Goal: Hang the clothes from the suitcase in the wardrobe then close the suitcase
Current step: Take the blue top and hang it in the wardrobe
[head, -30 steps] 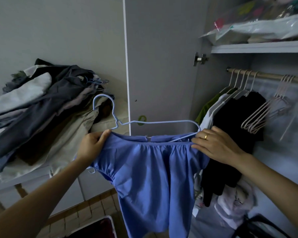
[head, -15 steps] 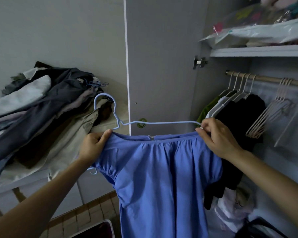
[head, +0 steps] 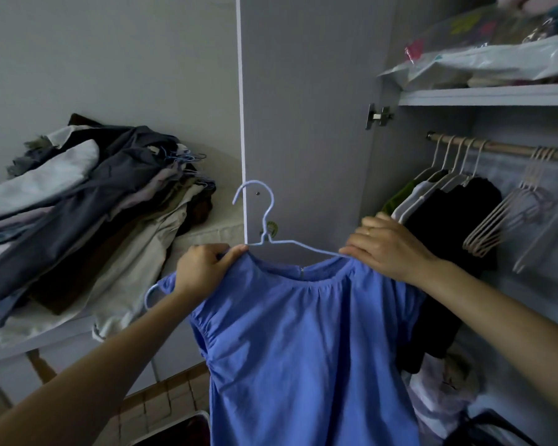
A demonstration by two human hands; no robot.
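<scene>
A blue blouse hangs on a light blue wire hanger, held up in front of the open wardrobe door. The left hand grips the blouse's left shoulder together with the hanger's end, fingers curled round the fabric. The right hand pinches the right shoulder at the hanger's other end. To the right, a wooden rail carries a black garment and empty white hangers. At far left lies a pile of clothes.
</scene>
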